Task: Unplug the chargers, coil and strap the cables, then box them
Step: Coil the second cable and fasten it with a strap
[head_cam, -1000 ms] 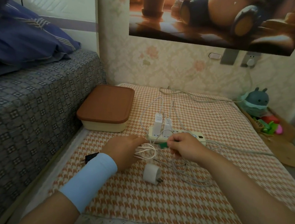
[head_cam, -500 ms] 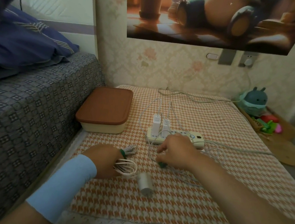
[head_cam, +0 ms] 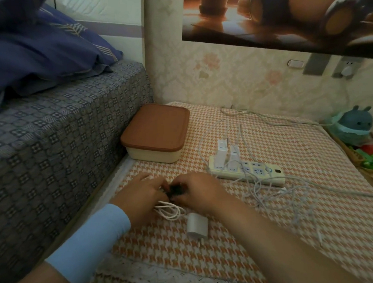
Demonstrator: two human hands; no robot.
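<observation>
Houndstooth cloth bears box, power strip, loose cables beyond strap, coiled cable.

place: home bedroom | left of left hand: bed, blue bedding | beyond right hand: floral wallpaper, plush toy

A smooth light-blue sleeve covers the forearm behind the left grip; right forearm bare.

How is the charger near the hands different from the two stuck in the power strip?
The near charger lies flat and unplugged on the mat; the two chargers stand plugged into the strip. Its cable is coiled; theirs trail loose. All are white.
</observation>
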